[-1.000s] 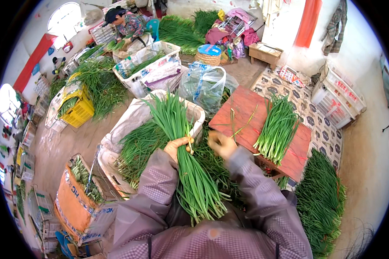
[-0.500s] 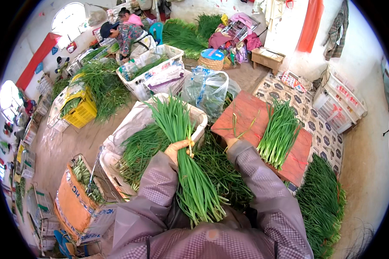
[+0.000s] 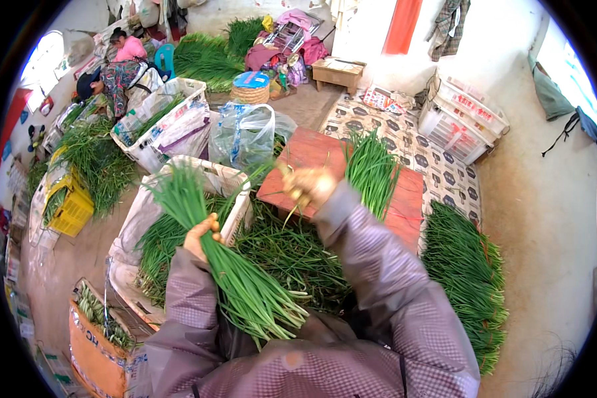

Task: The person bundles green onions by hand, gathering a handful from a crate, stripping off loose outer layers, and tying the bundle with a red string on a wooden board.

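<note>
My left hand [image 3: 200, 239] is wrapped round the middle of a thick bunch of green chives [image 3: 249, 285], pale stem ends toward me. My right hand [image 3: 310, 186], smeared by motion, is raised over the near left part of a red board [image 3: 302, 149]. Its fingers look closed on a few thin yellowish chive leaves [image 3: 290, 215] that dangle below. On the board lies another bunch of chives [image 3: 371, 176]. Left of the held bunch, a white crate [image 3: 240, 215] contains loose chives [image 3: 158, 255]. Loose, darker leaves [image 3: 288, 255] lie heaped between the crate and the board.
Banded chives [image 3: 461, 285] are piled on the floor at right. Behind the crate stand a clear plastic bag [image 3: 245, 139] and another white crate [image 3: 159, 146]. An orange-sided box [image 3: 96, 351] is near left; two people [image 3: 123, 76] work at far left.
My right hand has lifted off the board, bringing yellowish leaves up with it. The left hand still grips the bunch. The whole view has swung to the right.
</note>
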A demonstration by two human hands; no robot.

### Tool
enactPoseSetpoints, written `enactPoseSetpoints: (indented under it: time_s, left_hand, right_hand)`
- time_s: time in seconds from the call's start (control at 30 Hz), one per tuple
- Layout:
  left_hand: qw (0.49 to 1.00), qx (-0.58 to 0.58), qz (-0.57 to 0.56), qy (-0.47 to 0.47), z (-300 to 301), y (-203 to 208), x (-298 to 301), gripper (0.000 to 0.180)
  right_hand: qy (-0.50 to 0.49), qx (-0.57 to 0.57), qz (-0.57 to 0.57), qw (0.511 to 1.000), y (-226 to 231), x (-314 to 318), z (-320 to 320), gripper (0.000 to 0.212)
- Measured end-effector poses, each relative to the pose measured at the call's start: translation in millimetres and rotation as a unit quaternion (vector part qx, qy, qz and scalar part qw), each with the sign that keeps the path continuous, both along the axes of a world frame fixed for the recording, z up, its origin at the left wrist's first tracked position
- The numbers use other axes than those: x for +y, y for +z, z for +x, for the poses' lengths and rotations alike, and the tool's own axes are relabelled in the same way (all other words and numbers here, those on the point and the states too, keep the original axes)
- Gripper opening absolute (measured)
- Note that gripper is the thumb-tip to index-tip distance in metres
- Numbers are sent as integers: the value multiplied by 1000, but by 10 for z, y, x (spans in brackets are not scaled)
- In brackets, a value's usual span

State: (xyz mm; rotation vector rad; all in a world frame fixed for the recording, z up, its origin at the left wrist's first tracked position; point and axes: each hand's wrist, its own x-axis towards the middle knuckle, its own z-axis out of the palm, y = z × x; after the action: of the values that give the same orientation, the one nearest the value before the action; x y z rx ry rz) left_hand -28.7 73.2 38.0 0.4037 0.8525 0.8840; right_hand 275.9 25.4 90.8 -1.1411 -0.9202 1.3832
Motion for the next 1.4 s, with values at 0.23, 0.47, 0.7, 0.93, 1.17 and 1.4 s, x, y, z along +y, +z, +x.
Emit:
enactPoseSetpoints:
  time_s: [0.23,0.47,0.7,0.93,1.17,1.4]
  left_hand:
    - [990,-47,72,110,-466,-14,135,17]
    - [967,-159,92,178,-935,-432,141,12]
    - [957,-151,100,225,-1113,-605,30,13]
    - [954,-135,87,255,-1072,-591,-46,20]
    - [945,-160,104,266,-1279,-931,-56,21]
    - [947,-194,149,210,-991,-589,-255,11]
  right_hand:
    - [-186,-127,189,956,1146,-260,1279,18]
    - [-258,-283,-13,924,374,-483,1859,26]
    - [177,-531,-231,796,-622,-952,876,35]
    - [187,-227,-152,943,-884,-872,-519,34]
    - [191,-205,-44,959,-638,-902,-478,53]
    - [127,-176,-12,976,-1364,-585,-1237,53]
